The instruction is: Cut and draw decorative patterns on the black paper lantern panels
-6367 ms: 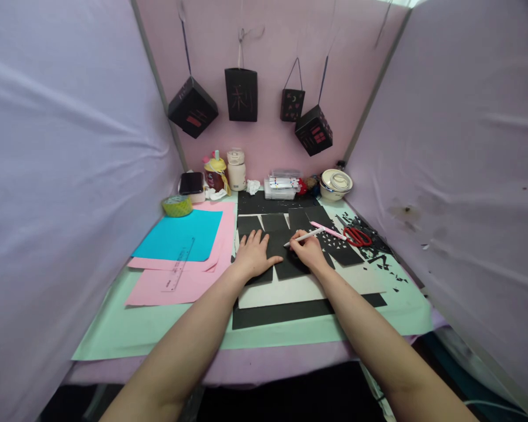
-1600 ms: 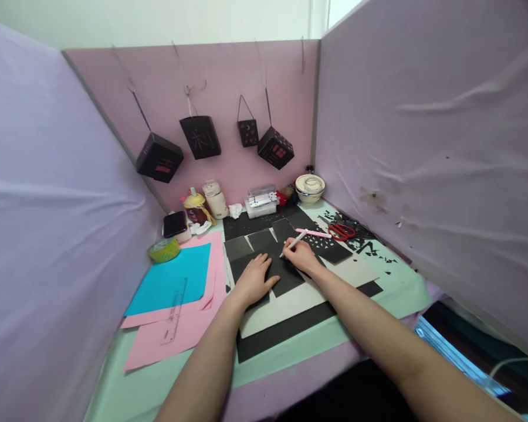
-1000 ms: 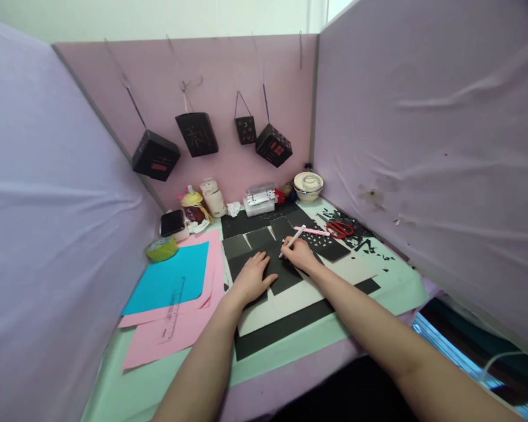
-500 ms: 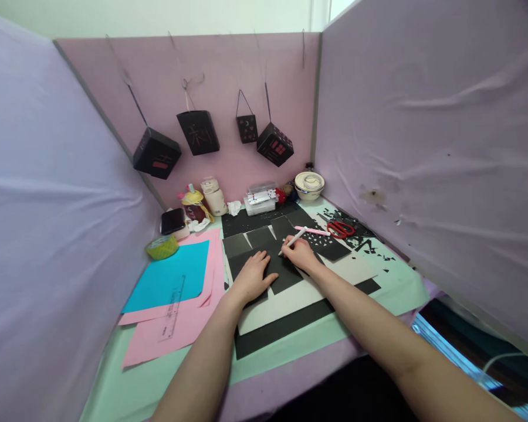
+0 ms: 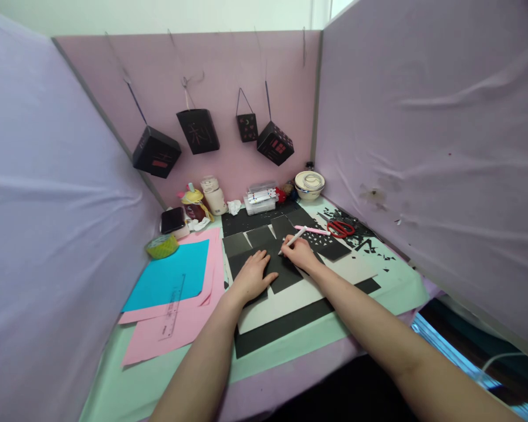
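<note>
My left hand lies flat with fingers spread on a black paper piece, pressing it against the sheets below. In my right hand a white pen is gripped, its tip low at the black paper just right of my left fingers. Whether the tip touches, and any mark it leaves, is too small to tell. Under the black piece lie a white sheet and a larger black sheet. Beyond my right hand rests a pink pen, beside a cut-out black piece with small triangular holes.
Red-handled scissors lie among black scraps on the right. At left are blue paper, pink paper, a clear ruler and yellow-green tape. Bottles, a pen box and a bowl line the back; black paper lanterns hang above.
Hardly anything differs. Both hands stay in place on the black paper, with the white pen in the right hand; the camera view has shifted very slightly.
</note>
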